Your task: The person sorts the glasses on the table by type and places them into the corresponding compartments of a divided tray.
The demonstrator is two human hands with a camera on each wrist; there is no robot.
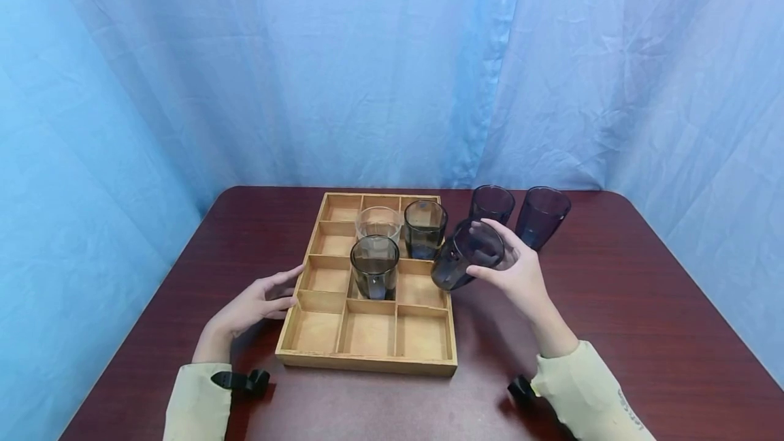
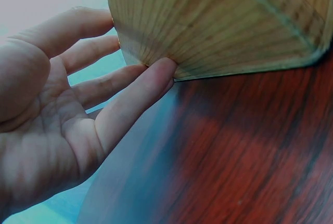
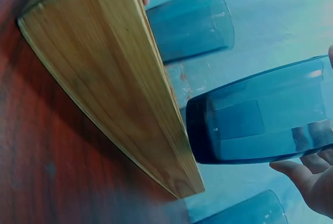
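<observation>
My right hand (image 1: 520,279) grips a dark tinted drinking glass (image 1: 454,264), thumb on the near side and fingers on the far side near the rim. The glass tilts, its base over the right edge of a wooden divided tray (image 1: 367,361); in the right wrist view its thick base overlaps the tray's top edge. Straight fingers of my left hand (image 1: 252,306) touch the tray's left side wall (image 2: 208,31). Inside the tray, a clear glass (image 1: 375,222) and a dark glass (image 1: 425,230) stand in the second row from the back, another dark glass (image 1: 373,267) in the middle column nearer me.
Two more dark glasses stand behind my right hand, one glass (image 1: 490,199) near the tray and another glass (image 1: 542,216) farther right. The dark red wooden table (image 1: 625,305) ends at blue curtains (image 1: 367,87). Black straps (image 1: 239,381) sit at both wrists.
</observation>
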